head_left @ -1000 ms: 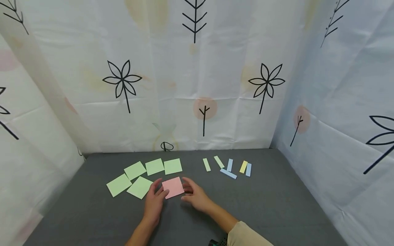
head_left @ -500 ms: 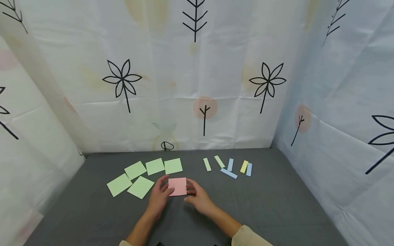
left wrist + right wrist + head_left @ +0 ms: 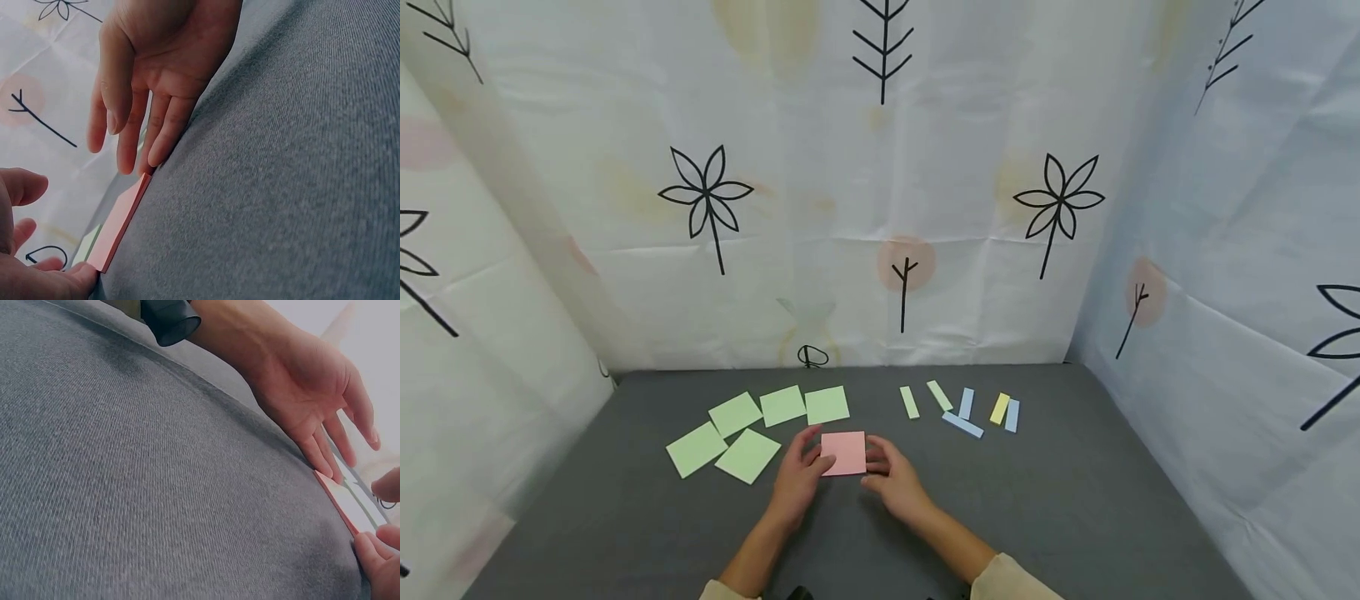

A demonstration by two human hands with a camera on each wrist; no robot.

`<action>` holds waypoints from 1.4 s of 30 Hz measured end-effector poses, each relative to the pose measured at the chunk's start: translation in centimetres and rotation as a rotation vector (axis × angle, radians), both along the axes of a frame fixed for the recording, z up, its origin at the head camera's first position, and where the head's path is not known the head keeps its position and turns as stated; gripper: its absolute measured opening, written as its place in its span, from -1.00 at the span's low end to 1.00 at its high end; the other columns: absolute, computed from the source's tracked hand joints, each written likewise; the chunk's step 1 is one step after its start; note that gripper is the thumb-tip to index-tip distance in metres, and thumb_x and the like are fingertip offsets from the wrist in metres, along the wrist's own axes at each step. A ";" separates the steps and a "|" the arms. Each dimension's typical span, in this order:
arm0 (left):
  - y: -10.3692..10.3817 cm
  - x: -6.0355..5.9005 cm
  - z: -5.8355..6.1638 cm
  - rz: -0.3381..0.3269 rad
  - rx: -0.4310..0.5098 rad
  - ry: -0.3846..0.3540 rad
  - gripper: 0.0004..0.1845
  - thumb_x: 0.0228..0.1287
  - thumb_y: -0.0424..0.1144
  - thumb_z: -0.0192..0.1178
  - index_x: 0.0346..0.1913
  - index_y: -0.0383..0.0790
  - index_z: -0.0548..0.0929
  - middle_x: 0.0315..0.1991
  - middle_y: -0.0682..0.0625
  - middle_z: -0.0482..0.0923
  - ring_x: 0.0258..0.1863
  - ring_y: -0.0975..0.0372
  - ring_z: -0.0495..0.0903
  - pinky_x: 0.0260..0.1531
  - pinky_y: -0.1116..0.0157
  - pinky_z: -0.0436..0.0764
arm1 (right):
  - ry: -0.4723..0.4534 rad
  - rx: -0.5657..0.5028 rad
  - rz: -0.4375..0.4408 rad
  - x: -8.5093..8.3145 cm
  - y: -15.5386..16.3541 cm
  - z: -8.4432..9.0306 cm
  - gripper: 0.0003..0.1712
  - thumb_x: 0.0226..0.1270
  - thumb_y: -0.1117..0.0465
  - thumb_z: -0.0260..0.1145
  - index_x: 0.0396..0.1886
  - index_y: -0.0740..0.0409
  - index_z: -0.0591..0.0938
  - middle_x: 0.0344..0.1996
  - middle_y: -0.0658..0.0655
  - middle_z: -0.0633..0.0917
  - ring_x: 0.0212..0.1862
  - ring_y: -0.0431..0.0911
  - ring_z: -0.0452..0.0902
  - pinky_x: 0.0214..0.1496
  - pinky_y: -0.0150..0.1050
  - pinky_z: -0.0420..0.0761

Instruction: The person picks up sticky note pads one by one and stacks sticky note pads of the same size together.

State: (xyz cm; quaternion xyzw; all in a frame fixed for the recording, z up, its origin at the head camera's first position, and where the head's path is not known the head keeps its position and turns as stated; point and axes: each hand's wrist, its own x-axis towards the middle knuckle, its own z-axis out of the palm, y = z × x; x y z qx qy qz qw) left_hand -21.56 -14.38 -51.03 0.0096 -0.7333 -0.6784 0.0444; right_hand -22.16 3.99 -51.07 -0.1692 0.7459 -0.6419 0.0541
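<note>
Green squares [image 3: 747,425], five of them, lie fanned across the left of the grey cloth [image 3: 1075,500] in your head view: three in a far row, two nearer, the rightmost just beyond the pink pad.

Left hand [image 3: 799,479]: yours, fingers straight and a little spread, tips laid against the left edge of the pink pad [image 3: 844,452]. Seen from the right wrist, those fingertips [image 3: 325,464] meet the pad's near-left corner at cloth level; nothing is curled round it.

Pink pad: a small square stack, flat on the cloth, midway between your hands and just far of both palms. Its edges run nearly square to you, so no long axis to speak of. From the left wrist it shows as a thin slab [image 3: 119,225] seen edge-on, with some thickness to it.

Right hand [image 3: 897,482]: fingers loosely extended, tips touching the pad's right edge. From the left wrist its fingertips [image 3: 156,153] come down at the far end of the slab. Whether the thumb bears on the pad you cannot tell.

Relation that matters: the pad sits directly ahead of both sets of fingertips, bracketed left and right, each hand about equally near; it is touched at the sides, not pinched.

Paper strips [image 3: 962,408], six, lie well to the right and farther off: two green, three blue, one yellow, some touching one another.

Printed curtain [image 3: 880,208] stands behind and to both sides.
</note>
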 end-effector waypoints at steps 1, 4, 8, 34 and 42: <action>0.2 -0.1 0.0 -0.002 0.003 -0.002 -0.42 0.37 -0.42 0.12 0.41 -0.30 0.25 0.45 -0.32 0.06 0.38 -0.20 0.18 0.24 -0.12 0.29 | -0.002 -0.004 -0.010 0.0 0.2 -0.1 -0.33 0.21 0.53 0.25 0.35 0.37 0.32 0.09 0.46 0.51 0.08 0.30 0.51 -0.03 0.02 0.62; 0.5 -0.2 -0.1 0.004 0.008 0.005 -0.42 0.37 -0.42 0.13 0.41 -0.30 0.26 0.45 -0.31 0.08 0.37 -0.20 0.20 0.23 -0.13 0.29 | -0.003 0.002 -0.036 -0.1 0.5 -0.2 -0.34 0.21 0.52 0.26 0.33 0.37 0.34 0.06 0.45 0.53 0.06 0.30 0.53 -0.04 0.02 0.62; 0.9 -0.5 -0.1 -0.006 0.019 0.006 -0.41 0.37 -0.42 0.12 0.42 -0.32 0.23 0.45 -0.33 0.05 0.37 -0.22 0.19 0.23 -0.14 0.29 | -0.011 0.018 -0.066 -0.1 0.7 -0.2 -0.36 0.23 0.52 0.26 0.33 0.36 0.35 0.05 0.43 0.54 0.06 0.28 0.54 -0.03 0.05 0.61; 0.0 -0.6 -0.1 0.033 -0.048 -0.007 -0.43 0.37 -0.41 0.13 0.40 -0.33 0.27 0.42 -0.36 0.14 0.32 -0.22 0.29 0.19 -0.13 0.36 | 0.006 0.023 -0.090 -0.4 0.4 -0.8 -0.43 0.25 0.51 0.26 0.28 0.38 0.40 0.02 0.39 0.58 0.02 0.22 0.57 -0.06 -0.03 0.63; -0.9 -1.3 -0.9 0.043 -0.381 0.099 -0.55 0.19 -0.43 0.30 0.18 -0.30 0.55 0.17 -0.25 0.47 0.12 -0.10 0.51 0.09 -0.04 0.49 | 0.165 0.155 -0.098 -2.0 1.5 -0.8 -0.49 0.17 0.47 0.36 0.16 0.40 0.51 -0.08 0.34 0.64 -0.06 0.17 0.61 -0.07 -0.08 0.64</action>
